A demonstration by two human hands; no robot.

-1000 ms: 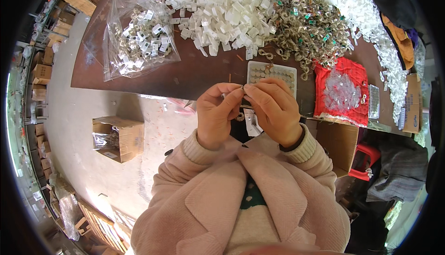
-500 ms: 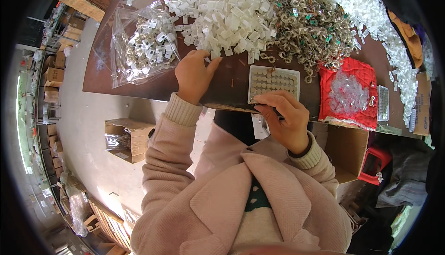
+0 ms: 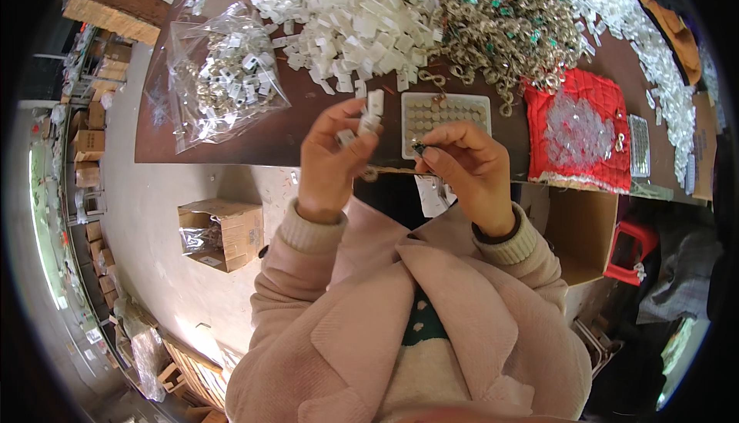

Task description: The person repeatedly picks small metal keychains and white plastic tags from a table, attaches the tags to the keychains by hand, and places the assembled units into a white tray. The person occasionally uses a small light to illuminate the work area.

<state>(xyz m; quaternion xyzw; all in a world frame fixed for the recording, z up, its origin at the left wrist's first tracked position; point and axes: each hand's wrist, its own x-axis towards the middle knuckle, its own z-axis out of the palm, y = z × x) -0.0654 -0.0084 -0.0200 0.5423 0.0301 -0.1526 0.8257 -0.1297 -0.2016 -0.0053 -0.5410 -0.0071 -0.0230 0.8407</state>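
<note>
My left hand (image 3: 332, 163) is closed on small white plastic casings (image 3: 372, 107), one standing up from between thumb and fingers. Below its thumb hangs a small loop of pale wire (image 3: 370, 173). Over the near edge of the tray, my right hand (image 3: 473, 170) pinches a tiny dark piece (image 3: 418, 148) with a greenish glint; its exact kind is too small to make out. The shallow white tray (image 3: 405, 119) holds rows of round, flat, greyish discs (image 3: 454, 109). Beyond my left hand spreads a large pile of white plastic casings (image 3: 354, 26).
A heap of coiled wires with green boards (image 3: 500, 26) lies right of the casings. At left is a clear bag of parts (image 3: 235, 76). A red cloth (image 3: 539, 150) bears clear plastic pieces (image 3: 577, 134). Cardboard boxes stand below the brown table (image 3: 173, 138).
My left hand has come back from the casing pile toward me, now with white casings in it. My right hand has risen slightly at the tray, still pinching. The view has shifted a little.
</note>
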